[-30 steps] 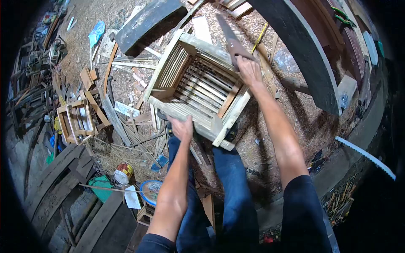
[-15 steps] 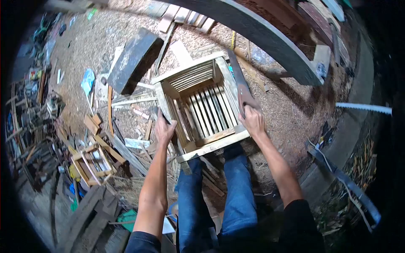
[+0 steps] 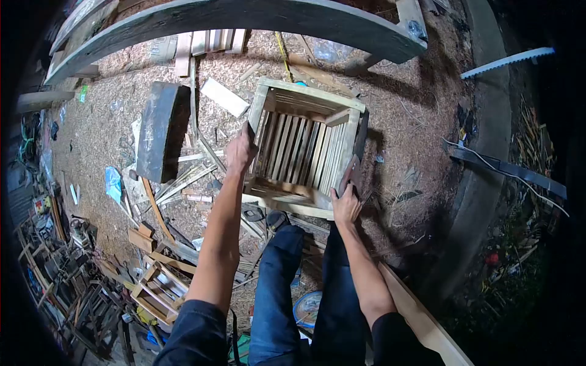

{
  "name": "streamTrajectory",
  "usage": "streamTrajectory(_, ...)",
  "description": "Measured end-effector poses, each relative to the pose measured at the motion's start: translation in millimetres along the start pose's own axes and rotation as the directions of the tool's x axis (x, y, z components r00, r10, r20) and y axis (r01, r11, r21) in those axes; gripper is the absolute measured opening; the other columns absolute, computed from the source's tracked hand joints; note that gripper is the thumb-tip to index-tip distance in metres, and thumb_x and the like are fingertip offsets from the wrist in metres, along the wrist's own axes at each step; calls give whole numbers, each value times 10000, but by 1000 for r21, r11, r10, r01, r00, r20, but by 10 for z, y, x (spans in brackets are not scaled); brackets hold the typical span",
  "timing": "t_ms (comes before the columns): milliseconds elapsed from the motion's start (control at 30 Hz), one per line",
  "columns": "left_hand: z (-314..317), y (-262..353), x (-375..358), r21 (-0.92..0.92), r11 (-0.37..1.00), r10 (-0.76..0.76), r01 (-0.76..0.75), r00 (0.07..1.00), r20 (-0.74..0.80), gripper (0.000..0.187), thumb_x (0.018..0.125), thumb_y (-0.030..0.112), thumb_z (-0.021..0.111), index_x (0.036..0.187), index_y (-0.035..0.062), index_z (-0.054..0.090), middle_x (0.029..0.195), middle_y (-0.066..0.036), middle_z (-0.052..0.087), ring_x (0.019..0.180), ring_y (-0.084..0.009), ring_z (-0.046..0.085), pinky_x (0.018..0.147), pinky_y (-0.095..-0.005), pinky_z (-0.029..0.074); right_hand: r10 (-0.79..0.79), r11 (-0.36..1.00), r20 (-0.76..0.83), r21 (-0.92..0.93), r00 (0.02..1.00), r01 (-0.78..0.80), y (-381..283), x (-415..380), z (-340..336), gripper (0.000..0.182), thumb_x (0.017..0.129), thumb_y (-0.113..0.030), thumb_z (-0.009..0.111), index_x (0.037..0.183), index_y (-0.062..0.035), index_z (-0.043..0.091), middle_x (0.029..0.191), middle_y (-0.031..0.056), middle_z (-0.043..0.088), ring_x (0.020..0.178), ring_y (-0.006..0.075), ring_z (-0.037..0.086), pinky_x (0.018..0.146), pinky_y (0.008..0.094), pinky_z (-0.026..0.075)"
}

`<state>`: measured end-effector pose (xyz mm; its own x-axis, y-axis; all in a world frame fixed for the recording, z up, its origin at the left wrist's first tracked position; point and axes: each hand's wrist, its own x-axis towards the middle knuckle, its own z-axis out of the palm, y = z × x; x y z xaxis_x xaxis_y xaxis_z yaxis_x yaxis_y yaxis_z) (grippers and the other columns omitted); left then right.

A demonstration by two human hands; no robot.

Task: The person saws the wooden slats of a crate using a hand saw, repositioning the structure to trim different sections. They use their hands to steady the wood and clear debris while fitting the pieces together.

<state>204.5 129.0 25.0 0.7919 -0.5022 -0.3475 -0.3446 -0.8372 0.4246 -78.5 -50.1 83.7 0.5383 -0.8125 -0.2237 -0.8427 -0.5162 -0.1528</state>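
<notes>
A slatted wooden crate (image 3: 311, 93) stands open side up in front of my legs, its slatted bottom visible inside. My left hand (image 3: 240, 152) is closed at the crate's left side, with a small dark piece I cannot make out sticking up above the fingers. At the near right corner, my right hand (image 3: 346, 206) grips the brown handle of a handsaw (image 3: 350, 171). The saw's dark blade lies along the crate's outer right side, partly hidden by the rim.
A long plank beam (image 3: 244, 17) crosses the top. Left of the crate lie a dark block (image 3: 152, 134), a white board (image 3: 224, 97) and scattered wood strips. A small wooden frame (image 3: 160, 291) sits lower left; a toothed blade (image 3: 506, 63) shows upper right.
The view has shifted and turned. The crate has rotated clockwise in view with both hands still at its sides, and the saw handle has come closer to the crate's right rim.
</notes>
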Motion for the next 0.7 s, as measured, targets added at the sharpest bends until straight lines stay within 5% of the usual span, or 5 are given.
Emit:
streamTrajectory(167, 310, -326, -207, 58, 993, -95, 102, 988, -122, 618, 830, -17, 506, 1411, 76, 317, 1182, -207, 569, 876, -367, 637, 724, -440, 535, 1, 999, -12, 42, 1000, -1, 149, -310, 187, 387, 851, -340, 672, 1050, -22, 578, 803, 231, 641, 739, 427, 621, 636, 491, 495)
streamTrajectory(300, 69, -285, -512, 93, 995, 9, 26, 933, -360, 490, 833, 158, 608, 1303, 101, 481, 1246, -116, 546, 1132, -296, 532, 941, -423, 420, -143, 986, -78, 77, 987, 149, -13, -126, -226, 398, 876, -312, 649, 1103, 2, 559, 884, 246, 634, 794, 427, 623, 692, 490, 488)
streamTrajectory(433, 3, 88, -1032, 9, 983, -161, 184, 882, -444, 422, 828, 212, 624, 1221, 107, 513, 1244, -127, 511, 1160, -316, 488, 955, -434, 390, -472, 874, -162, 47, 867, 484, -12, 381, -409, 339, 857, -236, 674, 1052, 22, 572, 874, 232, 641, 784, 397, 631, 699, 448, 503)
streamTrajectory(567, 222, 404, -1506, -94, 945, -319, 312, 830, -458, 456, 818, 216, 636, 1236, 93, 503, 1255, -143, 502, 1178, -322, 473, 970, -436, 375, -810, 586, -59, -23, 584, 810, -347, 1090, -494, 351, 723, -17, 666, 1052, 37, 555, 912, 221, 620, 869, 370, 615, 775, 428, 490)
streamTrajectory(700, 411, 737, -1869, -221, 801, -591, 556, 680, -434, 547, 798, 224, 657, 1273, 40, 457, 1268, -181, 487, 1205, -342, 446, 995, -435, 349, -945, 327, -62, -129, 322, 936, -991, 1804, -519, 25, 802, -49, 556, 826, -41, 551, 782, 112, 595, 778, 263, 602, 703, 385, 495)
